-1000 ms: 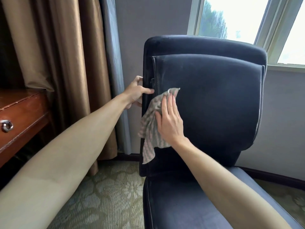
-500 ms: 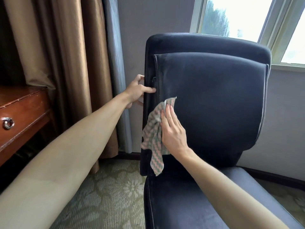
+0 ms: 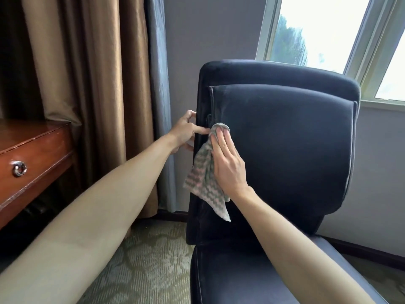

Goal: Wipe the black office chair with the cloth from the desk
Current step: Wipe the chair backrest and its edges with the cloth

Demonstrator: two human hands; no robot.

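**Head view.** The right hand (image 3: pixel 228 165) lies flat, fingers straight and close together. It presses the checked cloth (image 3: pixel 202 183) against the back cushion (image 3: pixel 285 150) of the black office chair (image 3: pixel 274 73), at the cushion's curtain-side edge and about mid-height. The cloth's long axis runs up and down: its top fold caps the fingertips and its loose tail hangs below the palm along that edge. The left hand (image 3: pixel 185 132) grips the backrest's frame edge just beside the cloth, thumb on the front face and fingers curled round behind, apparently steadying the chair. Most of the cushion lies away from the right fingertips, toward the window (image 3: pixel 324 31) side. A sweep in that direction would probably fall to the right hand, and nothing on the cushion stands in its way. The seat (image 3: pixel 236 281) lies below. A wooden desk (image 3: pixel 39 148) with a ring pull (image 3: pixel 19 168), brown curtains (image 3: pixel 87 73) and patterned carpet (image 3: pixel 144 260) are well apart from the cloth.
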